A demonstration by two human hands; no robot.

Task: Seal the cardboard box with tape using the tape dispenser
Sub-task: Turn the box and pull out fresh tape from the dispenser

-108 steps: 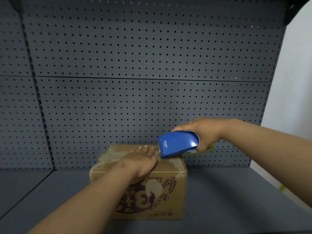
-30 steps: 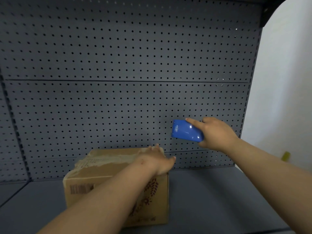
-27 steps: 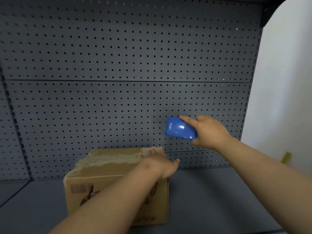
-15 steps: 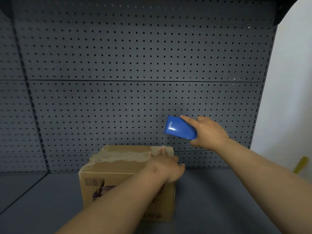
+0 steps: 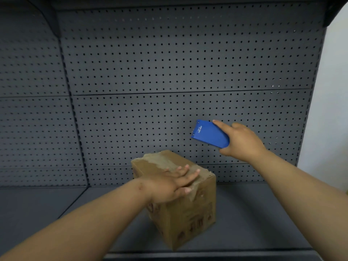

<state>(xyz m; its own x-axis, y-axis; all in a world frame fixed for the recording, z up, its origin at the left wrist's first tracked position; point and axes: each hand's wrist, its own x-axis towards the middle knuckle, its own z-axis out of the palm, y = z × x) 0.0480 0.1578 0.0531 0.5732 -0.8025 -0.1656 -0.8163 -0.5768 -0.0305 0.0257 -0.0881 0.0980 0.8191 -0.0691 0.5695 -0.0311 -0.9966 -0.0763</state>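
A brown cardboard box (image 5: 190,210) stands on the dark grey shelf (image 5: 254,219), turned so that one corner points toward me. Pale tape strips run across its closed top. My left hand (image 5: 169,183) lies flat on the top of the box, fingers spread toward the right edge. My right hand (image 5: 243,142) is raised above and to the right of the box, clear of it, and grips a blue tape dispenser (image 5: 209,134) whose front end points left.
A dark pegboard back wall (image 5: 169,72) rises straight behind the box. A vertical post (image 5: 75,119) splits the wall on the left. A pale wall (image 5: 331,110) borders the shelf on the right. The shelf's front edge (image 5: 207,256) lies just below the box.
The box has been rotated under my left hand, so a corner now faces me. My left hand moved from its right edge onto the top. The dispenser stays lifted off the box.
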